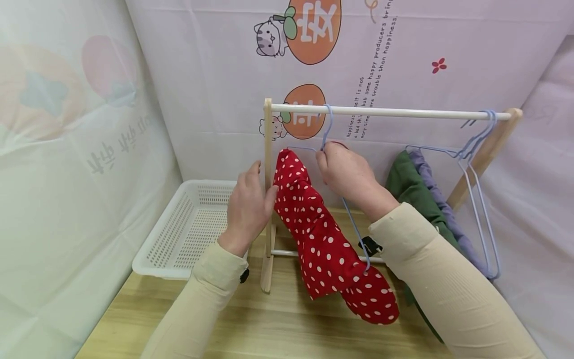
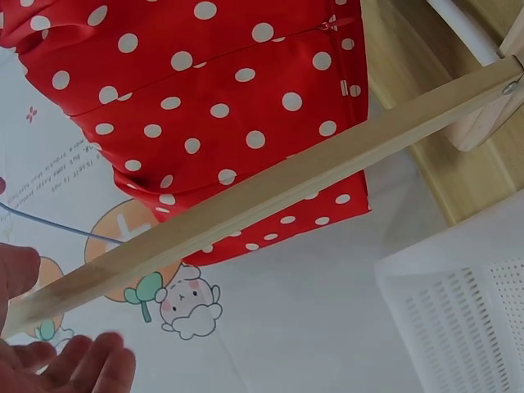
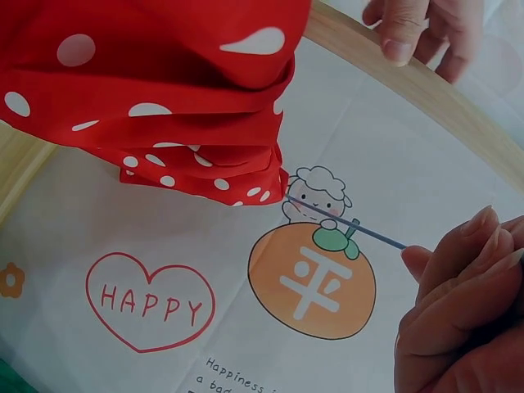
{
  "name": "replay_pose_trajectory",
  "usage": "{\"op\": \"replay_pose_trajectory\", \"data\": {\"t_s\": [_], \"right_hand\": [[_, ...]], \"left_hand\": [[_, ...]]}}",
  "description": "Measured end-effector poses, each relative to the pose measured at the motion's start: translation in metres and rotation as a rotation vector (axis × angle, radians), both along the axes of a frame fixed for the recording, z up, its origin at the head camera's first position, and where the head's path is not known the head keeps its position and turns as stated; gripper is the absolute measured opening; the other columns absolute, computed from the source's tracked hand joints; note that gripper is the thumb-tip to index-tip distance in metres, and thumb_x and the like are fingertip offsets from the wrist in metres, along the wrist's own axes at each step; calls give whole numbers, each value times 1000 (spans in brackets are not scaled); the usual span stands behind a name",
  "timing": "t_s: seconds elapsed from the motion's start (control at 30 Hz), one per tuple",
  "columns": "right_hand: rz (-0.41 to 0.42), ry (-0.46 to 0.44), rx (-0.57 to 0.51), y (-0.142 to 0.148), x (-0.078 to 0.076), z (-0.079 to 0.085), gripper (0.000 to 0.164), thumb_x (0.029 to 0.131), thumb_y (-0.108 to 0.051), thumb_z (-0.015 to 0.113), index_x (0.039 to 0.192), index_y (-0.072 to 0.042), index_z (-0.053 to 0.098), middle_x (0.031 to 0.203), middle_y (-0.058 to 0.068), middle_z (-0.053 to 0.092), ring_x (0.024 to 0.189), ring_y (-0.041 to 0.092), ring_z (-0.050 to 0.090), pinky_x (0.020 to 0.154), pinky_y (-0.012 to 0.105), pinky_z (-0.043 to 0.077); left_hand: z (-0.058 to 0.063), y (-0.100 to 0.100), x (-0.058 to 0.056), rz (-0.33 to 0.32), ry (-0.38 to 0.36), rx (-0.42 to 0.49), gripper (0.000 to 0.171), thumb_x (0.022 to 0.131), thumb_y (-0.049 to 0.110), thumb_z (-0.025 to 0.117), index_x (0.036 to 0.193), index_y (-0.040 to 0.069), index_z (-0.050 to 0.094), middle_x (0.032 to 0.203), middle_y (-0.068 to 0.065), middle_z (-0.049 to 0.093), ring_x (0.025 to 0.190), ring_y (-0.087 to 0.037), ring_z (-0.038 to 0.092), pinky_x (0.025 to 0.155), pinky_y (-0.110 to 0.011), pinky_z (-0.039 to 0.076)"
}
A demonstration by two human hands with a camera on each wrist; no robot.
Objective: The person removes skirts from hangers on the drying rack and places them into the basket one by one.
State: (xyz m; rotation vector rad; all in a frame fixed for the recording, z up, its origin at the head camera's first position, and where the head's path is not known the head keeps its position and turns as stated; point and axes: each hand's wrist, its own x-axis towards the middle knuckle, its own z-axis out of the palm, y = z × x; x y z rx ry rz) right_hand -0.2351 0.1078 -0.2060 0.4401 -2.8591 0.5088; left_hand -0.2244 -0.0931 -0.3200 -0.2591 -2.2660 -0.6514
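Note:
A red cloth with white polka dots (image 1: pixel 320 239) hangs over a blue wire hanger (image 1: pixel 356 227), sloping down to the right. The hanger's hook lies over the white rail (image 1: pixel 399 112). My right hand (image 1: pixel 347 172) grips the hanger just below its hook; in the right wrist view the curled fingers (image 3: pixel 467 303) close on the blue wire. My left hand (image 1: pixel 251 202) is beside the rack's left wooden post (image 1: pixel 268 179), thumb near the cloth's edge, fingers loosely extended. In the left wrist view these fingers (image 2: pixel 90 364) lie beside the post with nothing held.
Behind the left hand stands a white perforated basket (image 1: pixel 166 249). More blue hangers (image 1: pixel 482 144) hang at the rail's right end, with green cloth (image 1: pixel 414 192) and purple cloth (image 1: pixel 441 214) on them. A printed curtain (image 1: pixel 215 75) backs the wooden table (image 1: pixel 224 329).

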Motion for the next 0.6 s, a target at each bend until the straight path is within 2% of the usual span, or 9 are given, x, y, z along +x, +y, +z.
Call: {"op": "replay_pose_trajectory", "data": {"t_s": [0.1, 0.17, 0.3, 0.37, 0.47, 0.6], "right_hand": [[-3, -2, 2, 0, 0, 0, 29, 103, -34, 37, 99, -11, 54, 77, 6, 59, 65, 21, 58, 59, 34, 51], [-3, -4, 2, 0, 0, 0, 28, 103, -33, 37, 99, -11, 54, 77, 6, 58, 64, 21, 58, 58, 34, 51], [1, -4, 1, 0, -1, 0, 28, 103, -34, 37, 100, -11, 54, 77, 6, 59, 64, 21, 58, 58, 34, 50], [2, -3, 0, 0, -1, 0, 28, 103, -33, 37, 101, -11, 54, 77, 6, 59, 65, 21, 58, 59, 34, 50], [3, -4, -4, 1, -1, 0, 28, 103, -33, 37, 102, -10, 54, 77, 6, 60, 66, 22, 59, 60, 35, 50], [0, -2, -4, 1, -2, -1, 28, 103, -32, 37, 102, -10, 54, 77, 6, 60, 66, 22, 59, 60, 35, 50]], "left_hand": [[0, 1, 4, 23, 74, 36, 59, 91, 30, 64, 137, 0, 42, 113, -16, 57, 87, -26, 58, 65, -37, 54], [-1, 1, 6, 17, 134, 55, 55, 92, 30, 63, 134, 1, 43, 111, -15, 56, 90, -25, 56, 66, -35, 51], [-1, 3, 13, -37, 240, 77, 47, 94, 28, 60, 130, 3, 43, 104, -13, 54, 89, -24, 53, 66, -33, 46], [-1, 5, 16, -71, 269, 77, 44, 94, 27, 59, 128, 3, 44, 102, -13, 54, 88, -23, 53, 65, -33, 45], [-1, 10, 22, -109, 268, 64, 42, 95, 27, 58, 126, 2, 47, 100, -11, 54, 84, -21, 52, 64, -31, 45], [-8, 17, 29, -133, 206, 46, 43, 95, 30, 58, 127, 2, 49, 103, -10, 56, 79, -17, 49, 61, -28, 46]]}}
